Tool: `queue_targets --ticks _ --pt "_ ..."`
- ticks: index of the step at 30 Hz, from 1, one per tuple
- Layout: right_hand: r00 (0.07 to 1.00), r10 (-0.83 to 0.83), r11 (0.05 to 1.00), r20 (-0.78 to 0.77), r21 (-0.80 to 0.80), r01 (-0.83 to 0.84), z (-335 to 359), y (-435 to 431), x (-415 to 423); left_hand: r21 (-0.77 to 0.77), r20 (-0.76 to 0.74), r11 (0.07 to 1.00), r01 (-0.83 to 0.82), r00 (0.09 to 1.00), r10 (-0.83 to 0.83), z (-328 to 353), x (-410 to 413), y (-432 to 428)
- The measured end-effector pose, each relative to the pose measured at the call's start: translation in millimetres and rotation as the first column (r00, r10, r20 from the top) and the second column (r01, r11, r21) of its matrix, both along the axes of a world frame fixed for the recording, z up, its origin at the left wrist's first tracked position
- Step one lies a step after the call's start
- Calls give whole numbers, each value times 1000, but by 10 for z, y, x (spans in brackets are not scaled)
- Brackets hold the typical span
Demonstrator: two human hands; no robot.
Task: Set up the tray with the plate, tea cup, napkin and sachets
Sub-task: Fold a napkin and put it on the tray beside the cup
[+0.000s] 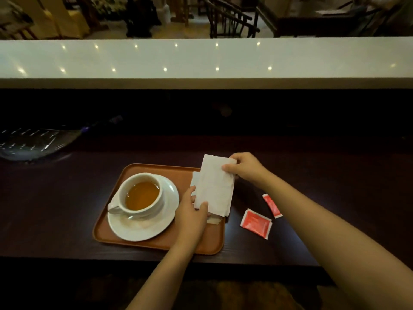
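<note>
An orange-brown tray [143, 243] lies on the dark counter. On its left half a white plate [166, 218] carries a white tea cup [139, 193] full of amber tea. A folded white napkin [215, 186] is held over the tray's right edge. My left hand [192, 212] pinches its near corner and my right hand [244, 167] pinches its far right corner. Two red sachets lie on the counter right of the tray: a wide sachet [256, 223] and a narrow sachet [272, 205].
A glass dish [33, 142] sits at the far left of the dark counter [55, 209]. A raised white ledge [201, 61] runs across behind it. Chairs and tables stand beyond the ledge.
</note>
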State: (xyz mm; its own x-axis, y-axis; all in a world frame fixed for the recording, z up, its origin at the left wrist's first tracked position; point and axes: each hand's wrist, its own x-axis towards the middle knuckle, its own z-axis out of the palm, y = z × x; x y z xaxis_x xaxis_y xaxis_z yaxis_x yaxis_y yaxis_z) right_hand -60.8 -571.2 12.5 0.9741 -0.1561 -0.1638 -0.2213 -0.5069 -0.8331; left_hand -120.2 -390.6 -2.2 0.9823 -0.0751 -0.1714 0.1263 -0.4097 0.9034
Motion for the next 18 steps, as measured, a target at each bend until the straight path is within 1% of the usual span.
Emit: queue_targets --ticks 2,6,9,11,13,15,16,18 --pt "999 -19 1000 -26 -25 18 -112 110 65 62 9 998 -5 1000 5 -74 6 71" --pt "999 12 984 -40 -175 -19 -302 264 133 144 68 989 -35 997 26 -174 -12 134" --pt "996 85 952 -18 -294 -86 -389 326 134 202 103 979 -39 995 18 -224 -52 137" --pt "996 90 934 14 -347 -80 -409 299 119 277 134 960 -44 991 7 -247 -91 140" --pt "997 61 932 53 -362 -38 -384 193 84 356 194 933 -58 981 -13 -241 -137 127" --pt "997 24 934 67 -356 2 -326 25 18 403 273 913 -54 960 -64 -205 -175 91" --pt "998 3 931 63 -364 20 -300 -80 -29 411 311 911 -26 943 -113 -182 -187 58" --pt "997 -62 902 36 -426 72 -269 -320 -171 402 353 909 110 898 -264 -156 -187 -56"
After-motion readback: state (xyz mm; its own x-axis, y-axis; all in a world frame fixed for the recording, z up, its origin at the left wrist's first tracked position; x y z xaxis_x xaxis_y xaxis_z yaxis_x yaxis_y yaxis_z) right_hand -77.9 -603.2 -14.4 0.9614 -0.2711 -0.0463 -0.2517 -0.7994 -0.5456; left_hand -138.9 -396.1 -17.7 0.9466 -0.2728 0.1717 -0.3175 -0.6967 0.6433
